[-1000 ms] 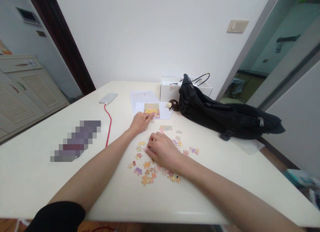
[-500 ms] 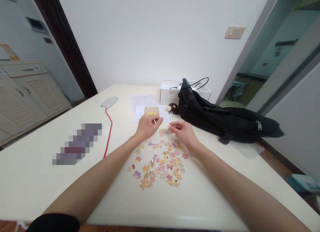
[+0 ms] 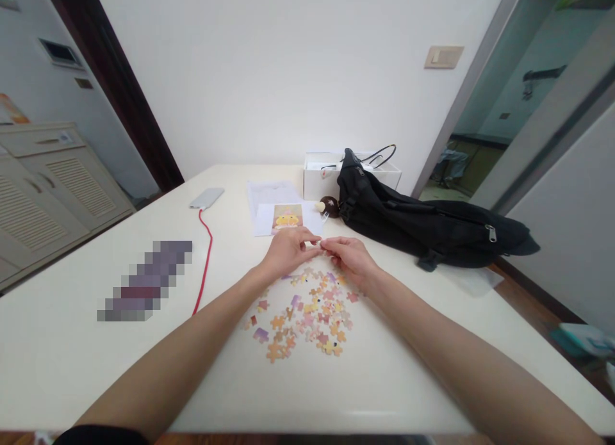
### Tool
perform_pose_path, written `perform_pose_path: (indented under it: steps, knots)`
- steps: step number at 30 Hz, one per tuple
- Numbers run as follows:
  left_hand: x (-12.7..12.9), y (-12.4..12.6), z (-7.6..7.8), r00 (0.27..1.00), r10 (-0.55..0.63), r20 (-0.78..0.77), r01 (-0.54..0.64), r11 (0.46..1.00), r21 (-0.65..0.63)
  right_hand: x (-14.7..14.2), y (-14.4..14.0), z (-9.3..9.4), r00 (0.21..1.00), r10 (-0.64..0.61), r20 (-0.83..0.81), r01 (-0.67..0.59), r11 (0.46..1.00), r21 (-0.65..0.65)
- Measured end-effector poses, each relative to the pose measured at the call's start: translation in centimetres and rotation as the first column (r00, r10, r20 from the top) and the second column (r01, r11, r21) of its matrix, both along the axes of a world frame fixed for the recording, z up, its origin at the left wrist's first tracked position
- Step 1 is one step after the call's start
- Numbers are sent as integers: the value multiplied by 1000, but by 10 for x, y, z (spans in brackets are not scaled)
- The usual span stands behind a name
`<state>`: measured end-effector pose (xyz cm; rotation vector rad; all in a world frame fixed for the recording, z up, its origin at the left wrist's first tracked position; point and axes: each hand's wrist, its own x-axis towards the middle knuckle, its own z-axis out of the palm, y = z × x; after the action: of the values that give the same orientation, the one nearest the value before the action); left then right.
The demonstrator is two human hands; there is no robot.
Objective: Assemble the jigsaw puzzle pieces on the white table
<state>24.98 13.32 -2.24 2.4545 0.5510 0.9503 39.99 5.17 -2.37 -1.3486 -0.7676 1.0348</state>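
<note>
Several loose jigsaw pieces [image 3: 307, 314] in pink, orange and purple lie scattered on the white table [image 3: 72, 342] in front of me. My left hand [image 3: 288, 253] and my right hand [image 3: 350, 256] meet fingertip to fingertip just beyond the pile, pinching something small between them, most likely puzzle pieces; it is too small to tell. A reference picture [image 3: 287, 216] with a yellow figure lies on white paper just behind the hands.
A black bag [image 3: 423, 224] lies at the right, in front of a white box [image 3: 319, 169]. A small brown round object [image 3: 330, 206] sits beside the bag. A grey phone [image 3: 207, 197] with a red cable [image 3: 205, 259] lies at the left. A blurred patch [image 3: 147, 282] lies further left.
My right hand lifted off the pile and moved up to meet my left hand. The left hand drew back from the picture. Both now pinch together beyond the pieces.
</note>
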Motion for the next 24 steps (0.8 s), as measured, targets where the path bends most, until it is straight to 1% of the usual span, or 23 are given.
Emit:
perform_pose_path:
  steps: [1, 3, 5, 6, 7, 9, 11, 13, 16, 19, 24]
  knots:
    - [-1, 0, 1, 1000, 3, -28, -3, 999, 32, 1, 0, 1, 999, 20, 30, -20, 1000, 1]
    - [-4, 4, 4, 997, 10, -75, -6, 999, 52, 5, 0, 4, 990, 52, 129, -54, 998, 14]
    - [-10, 10, 7, 994, 11, -111, -9, 1000, 21, 11, 0, 7, 957, 39, 286, -51, 998, 37]
    - [-14, 15, 9, 991, 3, -132, -4, 1000, -8, 14, 1, 9, 921, 13, 389, -37, 998, 54]
    - [-18, 19, 11, 987, -8, -159, 2, 999, -42, 16, 1, 11, 865, -18, 501, -22, 997, 74]
    - [-27, 28, 13, 973, -49, -224, 30, 995, -91, 21, 0, 13, 707, -61, 705, -22, 994, 109]
    - [-33, 34, 14, 959, -69, -275, 44, 994, -97, 23, 0, 11, 554, -63, 830, -63, 991, 116]
    - [-35, 36, 14, 944, -72, -323, 44, 995, -91, 22, -1, 8, 453, -36, 891, -116, 988, 99]
    - [-34, 33, 12, 922, -59, -382, 21, 994, -103, 19, -1, 3, 362, 12, 932, -200, 978, 65]
    - [-33, 30, 10, 918, -55, -393, 10, 993, -114, 17, -1, 1, 322, 18, 946, -245, 967, 65]
    - [-32, 29, 10, 923, -62, -380, 15, 992, -127, 17, -1, 3, 307, 12, 952, -246, 967, 67]
